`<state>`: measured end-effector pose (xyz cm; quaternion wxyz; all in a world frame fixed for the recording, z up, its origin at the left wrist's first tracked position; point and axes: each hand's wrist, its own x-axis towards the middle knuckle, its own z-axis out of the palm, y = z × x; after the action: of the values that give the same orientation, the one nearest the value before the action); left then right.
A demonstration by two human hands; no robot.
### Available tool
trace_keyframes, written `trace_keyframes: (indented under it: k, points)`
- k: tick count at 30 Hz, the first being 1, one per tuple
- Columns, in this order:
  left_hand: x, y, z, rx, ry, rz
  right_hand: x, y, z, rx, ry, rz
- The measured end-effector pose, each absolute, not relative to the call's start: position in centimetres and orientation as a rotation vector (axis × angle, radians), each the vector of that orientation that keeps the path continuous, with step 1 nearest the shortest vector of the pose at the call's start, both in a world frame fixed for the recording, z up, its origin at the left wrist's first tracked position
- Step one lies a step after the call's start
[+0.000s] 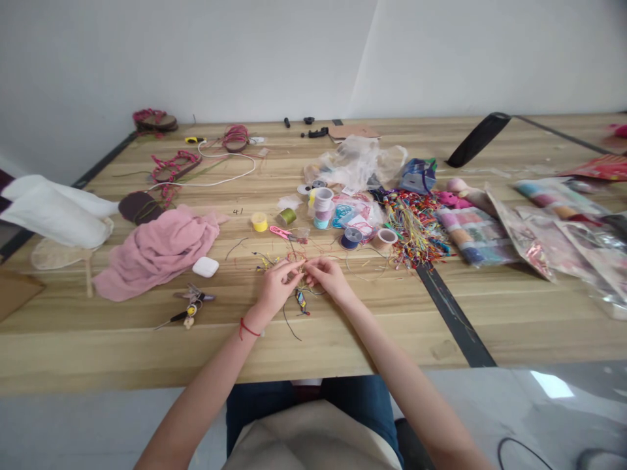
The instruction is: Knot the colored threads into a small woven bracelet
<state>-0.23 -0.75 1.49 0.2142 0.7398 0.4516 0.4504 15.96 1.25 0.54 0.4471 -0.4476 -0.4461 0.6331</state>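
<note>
Near the middle of the table my left hand (279, 282) and my right hand (327, 275) meet with fingertips pinched close together. Thin cord (292, 249) runs at the fingertips, though its exact path between them is too fine to make out. Just below the hands lies a small woven piece (300, 300) in blue, yellow and dark colours, with dark cord ends trailing on the wood. Short yellow and dark cords (264, 262) lie beside my left fingers. Beyond the hands rest pink-handled thread snips (280, 232), a green thread spool (287, 217) and a yellow spool (259, 222).
To the right are a navy spool (351, 239), a tan spool (385, 239) and a heap of colourful cords (416, 225). A pink cloth (161, 251), a white case (205, 267) and a bunch of keys (192, 305) lie left. Plastic bags (362, 163) stand behind.
</note>
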Motion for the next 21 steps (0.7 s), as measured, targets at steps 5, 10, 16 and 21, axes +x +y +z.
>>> trace_keyframes:
  k: [5, 10, 16, 21]
  points:
    - [-0.12, -0.86, 1.63, 2.097, 1.153, 1.171, 15.72, 1.19, 0.2, -1.137, -1.232, 1.515]
    - [-0.02, -0.72, 1.34, 2.078, 1.126, 1.138, 15.78, 1.29, -0.12, -1.102, -1.285, 1.501]
    - [-0.13, -0.74, 1.45, 2.066, 1.231, 1.179, 15.62, 1.46, -0.21, -1.076, -1.183, 1.489]
    - [-0.29, -0.68, 1.29, 2.121, 1.355, 1.176, 15.64, 1.29, 0.43, -1.104, -1.174, 1.506]
